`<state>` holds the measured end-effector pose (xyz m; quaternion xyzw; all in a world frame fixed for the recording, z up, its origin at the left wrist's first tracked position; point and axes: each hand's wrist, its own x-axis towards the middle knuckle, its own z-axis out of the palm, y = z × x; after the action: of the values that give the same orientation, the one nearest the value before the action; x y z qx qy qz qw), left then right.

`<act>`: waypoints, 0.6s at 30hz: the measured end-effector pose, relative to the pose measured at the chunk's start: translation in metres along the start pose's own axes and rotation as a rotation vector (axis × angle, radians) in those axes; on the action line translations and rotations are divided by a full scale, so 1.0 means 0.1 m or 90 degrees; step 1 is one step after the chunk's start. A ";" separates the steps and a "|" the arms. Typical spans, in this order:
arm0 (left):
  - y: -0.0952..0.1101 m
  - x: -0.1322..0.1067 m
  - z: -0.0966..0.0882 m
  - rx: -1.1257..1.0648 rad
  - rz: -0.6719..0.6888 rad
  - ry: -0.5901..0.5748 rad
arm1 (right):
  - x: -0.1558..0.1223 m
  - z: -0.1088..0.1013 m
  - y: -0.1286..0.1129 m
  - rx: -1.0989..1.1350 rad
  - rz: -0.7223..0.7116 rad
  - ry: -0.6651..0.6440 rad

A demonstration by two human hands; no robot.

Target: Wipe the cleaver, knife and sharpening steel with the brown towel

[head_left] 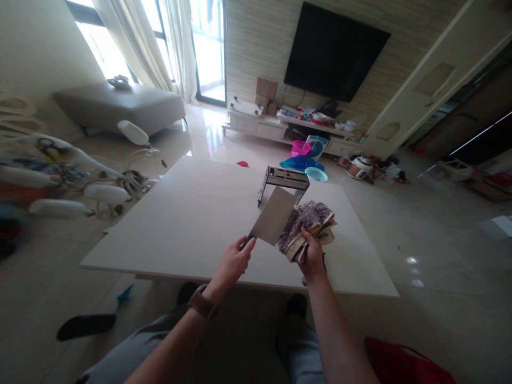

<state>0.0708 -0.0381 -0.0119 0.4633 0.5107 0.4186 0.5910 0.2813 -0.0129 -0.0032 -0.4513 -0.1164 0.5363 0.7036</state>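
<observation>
My left hand (235,260) is closed around the dark handle of a cleaver (275,216), its broad metal blade pointing up and away from me over the table. In my right hand (313,257) is a bunched, folded cloth (306,226), purple-grey and speckled on one side and tan on the other. The cloth sits right beside the blade's edge; whether they touch I cannot tell. Behind the blade stands a knife block (288,176) or similar rack with a slotted dark top, partly hidden. A small dark item beneath my right wrist is mostly covered.
The white table (176,213) spans the area before me. Beyond its far edge are a light-blue basket (316,174), a pink basket (301,148) and a blue plastic bag (296,162). White lamp arms (100,194) lie left. A red bag (404,362) rests on the floor at right.
</observation>
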 end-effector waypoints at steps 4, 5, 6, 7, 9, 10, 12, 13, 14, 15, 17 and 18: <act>-0.02 0.03 0.05 -0.040 0.007 0.015 | -0.09 0.03 0.11 -0.081 -0.009 -0.006; -0.03 0.03 0.06 -0.048 0.006 0.012 | -0.11 0.03 0.13 -0.111 -0.009 -0.022; -0.04 0.03 0.07 -0.048 0.006 0.009 | -0.13 0.03 0.15 -0.140 -0.010 -0.044; -0.06 0.03 0.08 -0.039 0.007 0.006 | -0.14 0.03 0.17 -0.164 -0.013 -0.064; -0.09 0.03 0.09 -0.009 0.012 0.002 | -0.18 0.03 0.21 -0.187 -0.017 -0.087; -0.10 0.03 0.09 0.004 0.012 -0.001 | -0.19 0.04 0.23 -0.185 -0.018 -0.086; -0.13 0.04 0.08 0.017 0.008 -0.015 | -0.21 0.05 0.25 -0.174 -0.017 -0.075; -0.14 0.04 0.08 0.018 0.005 -0.026 | -0.22 0.06 0.25 -0.172 -0.014 -0.073; -0.14 0.04 0.08 0.019 0.004 -0.036 | -0.22 0.06 0.25 -0.173 -0.012 -0.073; -0.14 0.04 0.07 0.022 0.004 -0.044 | -0.22 0.06 0.25 -0.176 -0.011 -0.074; -0.13 0.03 0.07 0.024 0.004 -0.061 | -0.22 0.07 0.24 -0.180 -0.014 -0.080; -0.12 0.03 0.07 0.021 0.003 -0.071 | -0.22 0.07 0.24 -0.178 -0.018 -0.081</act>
<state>0.0784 -0.0387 -0.0237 0.4967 0.4826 0.3853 0.6098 0.2525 -0.0278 -0.0109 -0.5084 -0.2409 0.5326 0.6323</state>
